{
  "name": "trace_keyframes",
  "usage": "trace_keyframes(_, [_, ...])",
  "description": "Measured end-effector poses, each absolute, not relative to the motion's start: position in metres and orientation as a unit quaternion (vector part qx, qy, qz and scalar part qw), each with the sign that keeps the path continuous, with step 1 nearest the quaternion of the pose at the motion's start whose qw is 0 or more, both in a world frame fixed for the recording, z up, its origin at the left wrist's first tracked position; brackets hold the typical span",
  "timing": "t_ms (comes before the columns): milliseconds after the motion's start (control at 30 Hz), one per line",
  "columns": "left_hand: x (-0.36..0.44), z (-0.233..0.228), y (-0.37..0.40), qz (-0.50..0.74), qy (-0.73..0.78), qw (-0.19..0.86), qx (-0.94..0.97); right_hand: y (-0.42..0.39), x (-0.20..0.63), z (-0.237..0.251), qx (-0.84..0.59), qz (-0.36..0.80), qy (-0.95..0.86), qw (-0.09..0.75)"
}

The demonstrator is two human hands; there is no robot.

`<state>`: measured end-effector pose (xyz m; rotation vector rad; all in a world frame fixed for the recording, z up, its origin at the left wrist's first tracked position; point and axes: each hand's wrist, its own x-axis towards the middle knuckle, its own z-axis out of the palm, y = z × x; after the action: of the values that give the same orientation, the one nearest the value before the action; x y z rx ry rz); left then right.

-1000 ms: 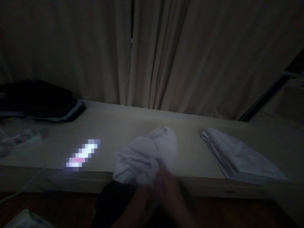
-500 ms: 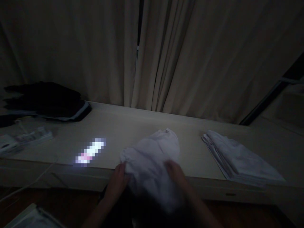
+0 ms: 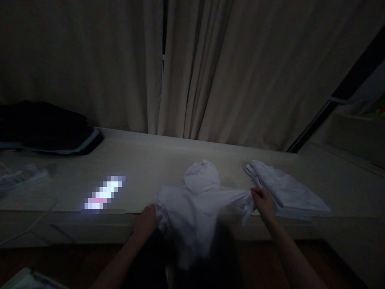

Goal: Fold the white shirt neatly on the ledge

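A crumpled white cloth garment (image 3: pixel 192 204) lies over the front edge of the ledge, its lower part hanging toward my lap. At its left side my left hand (image 3: pixel 147 220) is closed on the fabric. My right hand (image 3: pixel 263 202) pinches a gathered corner on the other side and holds it stretched out. A rounded bunch of the same cloth rests on the surface between the hands, farther back. Just beyond my right hand sits a stack of folded white cloth (image 3: pixel 285 188). The dim light hides what kind of garment this is.
The pale ledge (image 3: pixel 144 160) runs below long curtains (image 3: pixel 120 72). On the left are a pile of dark folded clothes (image 3: pixel 45 128), a blurred glowing object (image 3: pixel 104 194), and a clear plastic item (image 3: pixel 24 176). A thin cable (image 3: pixel 36 226) hangs over the front edge.
My right hand has moved right, pulling a corner of the white garment out sideways. The cloth has spread wider, and the view has shifted slightly to the right.
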<state>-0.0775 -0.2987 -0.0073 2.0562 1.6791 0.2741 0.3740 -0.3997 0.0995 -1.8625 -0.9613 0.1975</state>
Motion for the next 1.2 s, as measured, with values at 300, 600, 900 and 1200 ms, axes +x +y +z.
trace_keyframes(300, [-0.072, 0.023, -0.282, 0.189, 0.573, 0.306, 0.736, -0.429, 0.351, 0.091, -0.771, -0.036, -0.540, 0.336])
trace_keyframes(600, [-0.041, 0.208, -0.348, 0.213, 0.311, 0.296, 0.878, -0.374, 0.161, 0.168, -0.486, 0.044, -0.823, 0.289])
trace_keyframes(900, [-0.075, 0.129, -0.350, 0.303, 0.547, 0.360, 0.692, -0.379, 0.176, 0.251, -0.567, 0.116, -0.734, 0.356])
trace_keyframes(1200, [-0.104, 0.199, -0.324, 0.367, 0.573, 0.273, 0.680, -0.403, 0.239, 0.298, -0.639, -0.087, -0.725, 0.242])
